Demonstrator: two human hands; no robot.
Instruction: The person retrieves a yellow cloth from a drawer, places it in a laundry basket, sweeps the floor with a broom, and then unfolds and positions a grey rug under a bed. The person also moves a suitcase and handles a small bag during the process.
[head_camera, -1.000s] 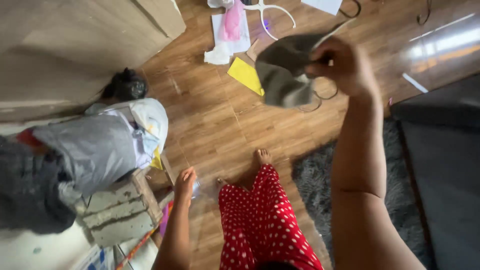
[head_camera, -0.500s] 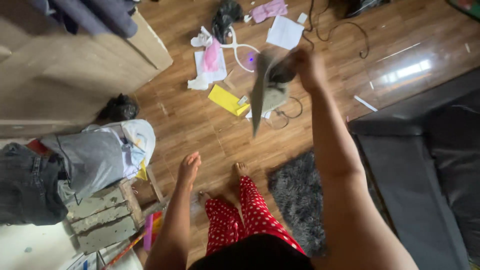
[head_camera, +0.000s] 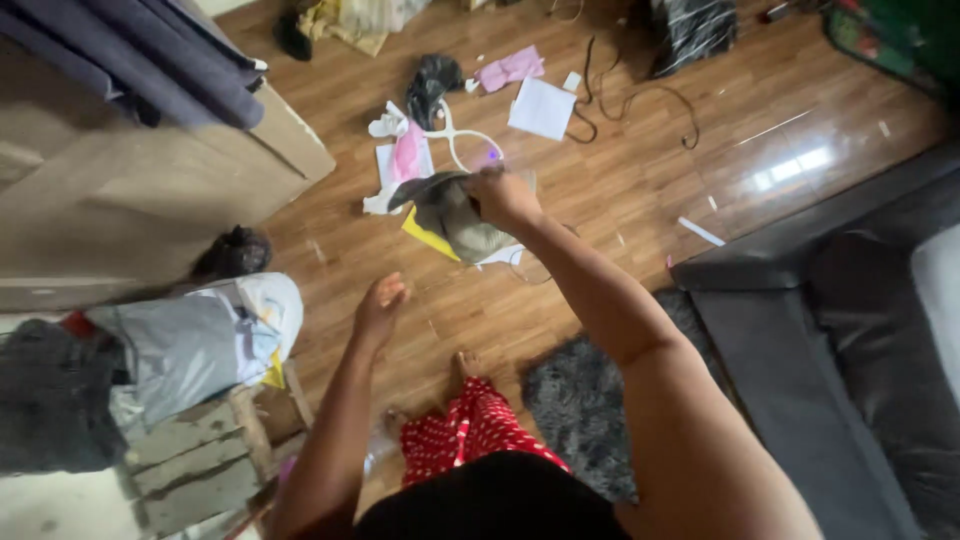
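One grey-green cloth (head_camera: 450, 212) hung bunched from the right hand (head_camera: 503, 196), whose fingers were clenched on its upper edge, above the wooden floor (head_camera: 640, 190). The left hand (head_camera: 378, 306) hovered with fingers spread, holding nothing. Below the cloth lay one yellow sheet (head_camera: 420, 229); one white square sheet (head_camera: 541, 107) lay farther off.

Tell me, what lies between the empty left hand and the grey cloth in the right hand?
In the head view, only bare wooden floor shows between the left hand and the grey cloth that the right hand grips.
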